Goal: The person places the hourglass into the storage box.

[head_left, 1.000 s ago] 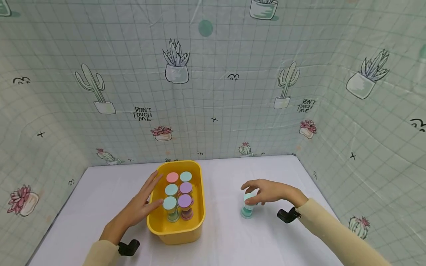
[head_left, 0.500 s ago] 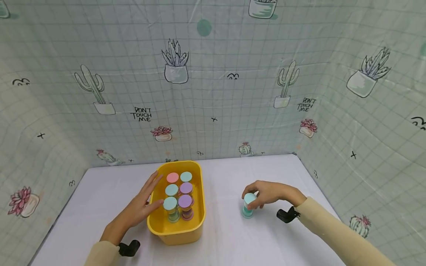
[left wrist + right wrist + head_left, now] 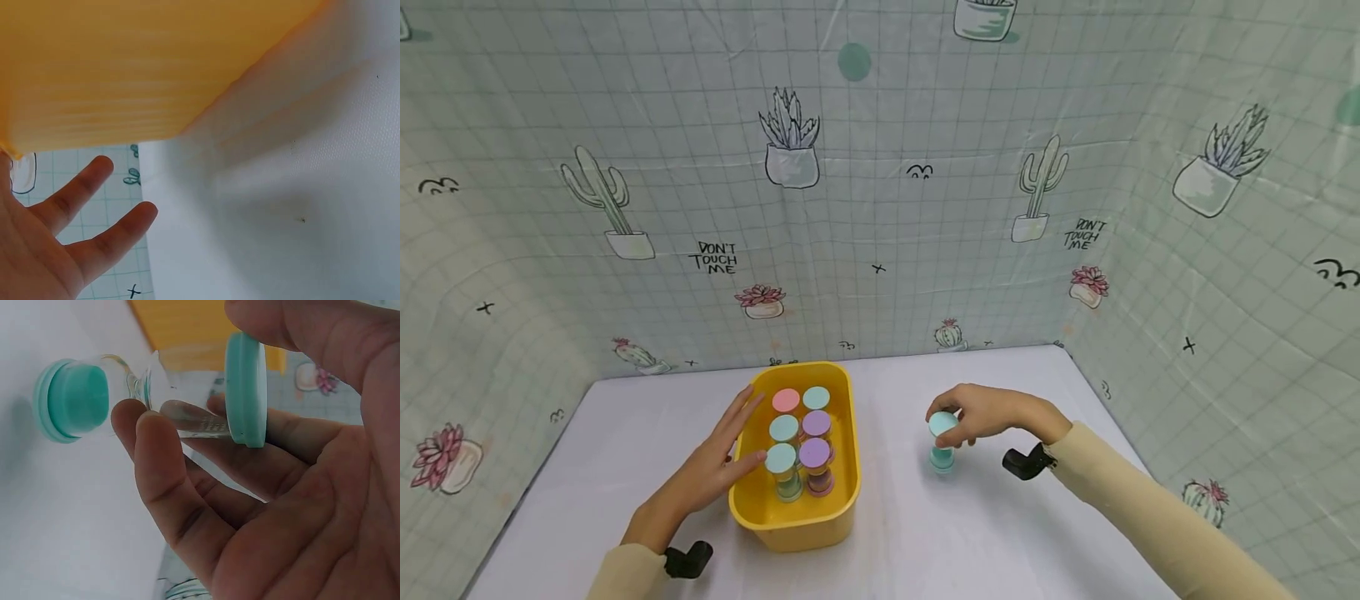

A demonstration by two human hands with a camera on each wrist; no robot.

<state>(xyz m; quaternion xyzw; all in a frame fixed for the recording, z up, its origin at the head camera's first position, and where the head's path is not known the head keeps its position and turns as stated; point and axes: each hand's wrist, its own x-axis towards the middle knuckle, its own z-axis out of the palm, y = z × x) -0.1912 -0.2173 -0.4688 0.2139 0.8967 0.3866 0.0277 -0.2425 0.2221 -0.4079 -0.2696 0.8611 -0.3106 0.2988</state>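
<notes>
My right hand (image 3: 988, 412) grips a sand timer (image 3: 942, 459) with teal end caps, over the table right of the yellow bin (image 3: 808, 533). In the right wrist view, thumb and fingers surround the timer's clear glass near its upper cap (image 3: 245, 394). The lower cap (image 3: 69, 401) points toward the white cloth. My left hand (image 3: 703, 475) lies against the bin's left side, fingers spread and nearly straight, thumb over the rim. Inside the bin, several timers stand in two columns, among them a pink-capped one (image 3: 786, 401), a teal-capped one (image 3: 782, 457) and a purple-capped one (image 3: 815, 454).
A white cloth (image 3: 910, 542) covers the table. Behind it and along both sides hangs a gridded curtain (image 3: 880, 217) printed with cacti. In the left wrist view the bin's outer wall (image 3: 125, 75) fills the top.
My right hand has closed its fingers on the teal-capped sand timer and moved it up and to the left. My left hand has stayed at the bin.
</notes>
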